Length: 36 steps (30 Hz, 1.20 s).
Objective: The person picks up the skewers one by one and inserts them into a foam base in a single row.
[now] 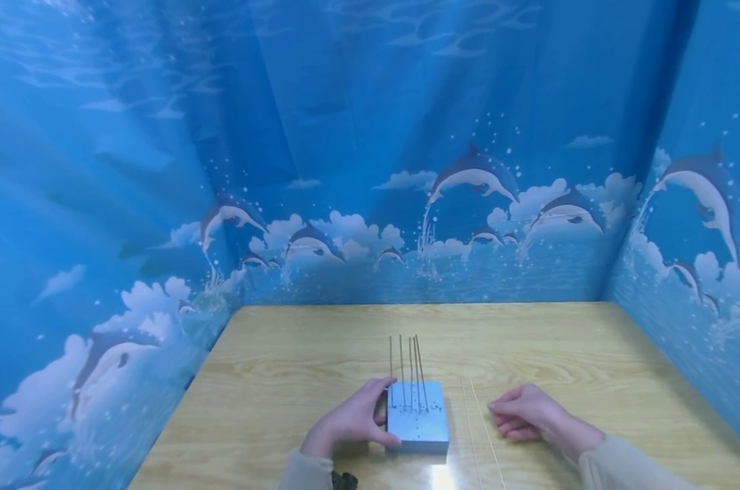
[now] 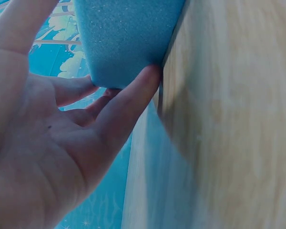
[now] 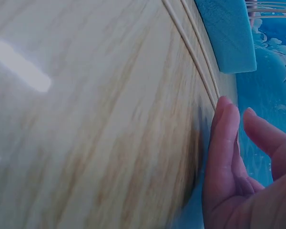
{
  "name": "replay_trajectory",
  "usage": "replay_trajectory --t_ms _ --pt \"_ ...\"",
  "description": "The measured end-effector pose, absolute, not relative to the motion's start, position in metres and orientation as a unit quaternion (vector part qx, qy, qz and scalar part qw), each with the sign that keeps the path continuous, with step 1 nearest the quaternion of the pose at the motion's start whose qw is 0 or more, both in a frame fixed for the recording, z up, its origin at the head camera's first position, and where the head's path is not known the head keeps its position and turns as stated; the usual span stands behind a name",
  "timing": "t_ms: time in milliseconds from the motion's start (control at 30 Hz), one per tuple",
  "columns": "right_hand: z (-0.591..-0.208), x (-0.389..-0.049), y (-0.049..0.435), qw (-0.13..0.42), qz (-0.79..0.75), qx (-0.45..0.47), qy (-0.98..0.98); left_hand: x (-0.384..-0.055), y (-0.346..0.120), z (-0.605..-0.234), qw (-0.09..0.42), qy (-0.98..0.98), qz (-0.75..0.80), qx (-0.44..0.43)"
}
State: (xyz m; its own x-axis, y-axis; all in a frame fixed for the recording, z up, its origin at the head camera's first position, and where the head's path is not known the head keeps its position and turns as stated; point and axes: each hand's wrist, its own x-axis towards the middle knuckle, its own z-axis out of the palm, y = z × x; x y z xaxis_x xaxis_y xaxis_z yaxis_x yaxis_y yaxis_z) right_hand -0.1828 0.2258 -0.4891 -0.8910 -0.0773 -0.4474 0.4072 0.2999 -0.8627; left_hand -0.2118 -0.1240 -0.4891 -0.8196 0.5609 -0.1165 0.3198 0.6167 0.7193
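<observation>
A blue foam block with small holes across its top sits on the table. Several thin sticks stand upright in it, some leaning slightly. My left hand grips the block's left side, thumb at the near corner and fingers toward the far one; the left wrist view shows fingertips against the foam. Two more thin sticks lie side by side on the table right of the block. Just right of them is my right hand, fingers bent softly and thumb apart from them, with nothing between.
The wood-grain table is enclosed by blue curtains printed with dolphins and clouds, at the back and both sides. A bright light reflection shows on the tabletop near the block's front. Something dark sits at my left wrist.
</observation>
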Motion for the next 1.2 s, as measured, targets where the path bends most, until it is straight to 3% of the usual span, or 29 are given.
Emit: replay_trajectory --t_ms 467,1200 --pt "-0.491 -0.188 0.201 0.141 -0.439 0.132 0.877 -0.209 -0.123 -0.495 0.154 0.884 0.356 0.259" --pt "-0.483 -0.188 0.197 0.143 -0.399 0.089 0.901 -0.211 -0.123 -0.491 0.159 0.886 0.352 0.255"
